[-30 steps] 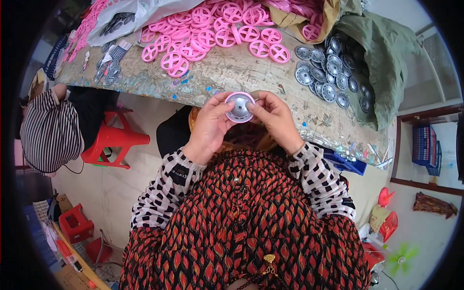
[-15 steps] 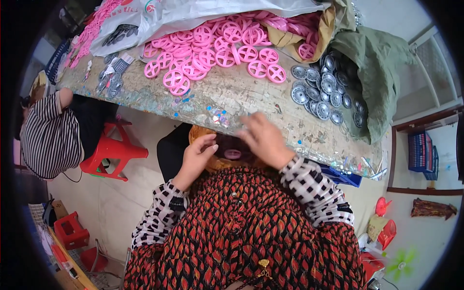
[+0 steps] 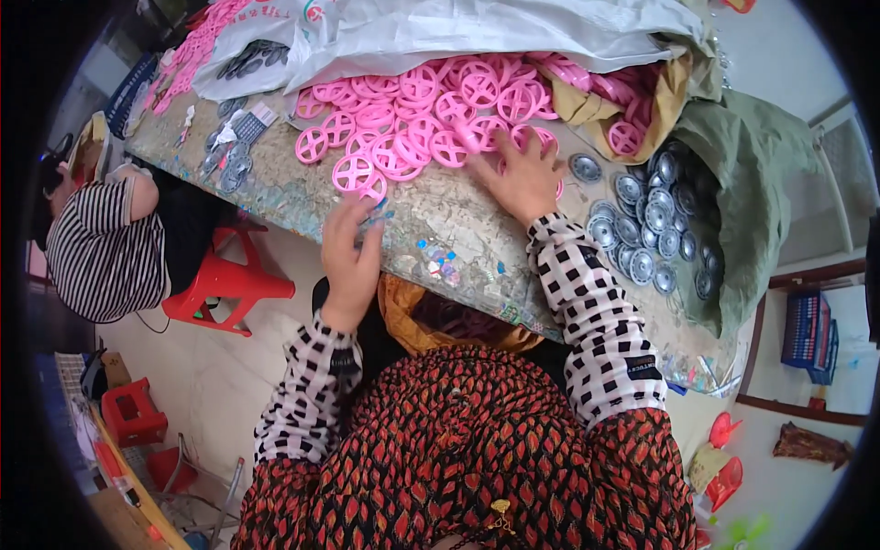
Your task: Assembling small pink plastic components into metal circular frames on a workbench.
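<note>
Pink plastic spoked wheels lie heaped on the worn table. My right hand reaches over the near right side of the heap, its fingers spread and touching wheels there. Just short of the nearest pink wheel, at the table's front edge, is my left hand, fingers stretched and thumb apart, with nothing seen in it. Below the edge, at my lap, an orange-brown bag stands open; a few pinkish pieces show dimly inside. Silver-grey wheel discs lie to the right of my right hand.
A white sack covers the heap's back, beside a brown paper-lined sack. A green sack holds more discs at right. Grey parts lie at left. A person in a striped shirt sits by a red stool.
Both hands have moved up from the bag at my lap to the table. My right hand has gone onto the pink heap, my left to the table's edge. The view has shifted slightly.
</note>
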A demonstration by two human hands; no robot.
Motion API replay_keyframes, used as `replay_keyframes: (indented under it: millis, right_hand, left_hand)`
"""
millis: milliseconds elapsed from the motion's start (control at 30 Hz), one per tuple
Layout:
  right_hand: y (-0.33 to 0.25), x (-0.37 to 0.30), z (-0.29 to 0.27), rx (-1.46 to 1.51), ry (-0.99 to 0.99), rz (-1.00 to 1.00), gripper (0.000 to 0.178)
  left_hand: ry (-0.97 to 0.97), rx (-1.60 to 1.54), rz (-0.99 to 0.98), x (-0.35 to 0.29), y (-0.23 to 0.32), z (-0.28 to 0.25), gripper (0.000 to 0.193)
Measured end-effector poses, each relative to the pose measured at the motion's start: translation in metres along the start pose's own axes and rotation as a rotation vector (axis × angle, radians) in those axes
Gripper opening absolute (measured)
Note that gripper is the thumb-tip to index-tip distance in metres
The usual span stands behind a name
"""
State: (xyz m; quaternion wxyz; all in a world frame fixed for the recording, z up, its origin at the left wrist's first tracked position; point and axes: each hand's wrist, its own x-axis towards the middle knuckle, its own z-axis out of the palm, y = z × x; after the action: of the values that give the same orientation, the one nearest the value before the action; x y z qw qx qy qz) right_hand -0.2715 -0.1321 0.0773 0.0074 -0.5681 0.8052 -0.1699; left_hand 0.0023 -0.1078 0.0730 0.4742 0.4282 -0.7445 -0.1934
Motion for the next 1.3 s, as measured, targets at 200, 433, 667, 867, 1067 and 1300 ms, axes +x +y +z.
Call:
replay_keyframes:
  millis: [200,433,667,867,1067,1300]
  right_hand:
    - [-0.007,-0.032,0.0,0.046,-0.016,-0.28,0.057]
    - [0.014,-0.062,-0.008,0.05,-0.039,-0.444,0.051]
    - [0.08,-0.018,-0.044,0.193,0.174,-0.403,0.04]
    - [0.128,0.009,-0.037,-0.323,0.07,-0.209,0.029]
    - [0.123,-0.014,-0.063,-0.296,0.115,-0.11,0.017]
    - [0.087,-0.077,-0.072,0.438,0.497,-0.218,0.012]
  left_hand:
    - [-0.004,0.297,0.132,0.05,-0.021,0.031,0.05]
    - [-0.305,0.268,0.133,0.047,-0.024,0.051,0.049]
    - [-0.312,0.239,0.209,0.034,-0.012,0.041,0.038]
    - [-0.212,0.197,0.291,0.039,0.011,0.049,0.029]
    - [-0.293,0.39,0.541,0.058,0.021,0.058,0.017]
    - [-0.364,-0.747,-0.307,0.047,0.026,0.055,0.008]
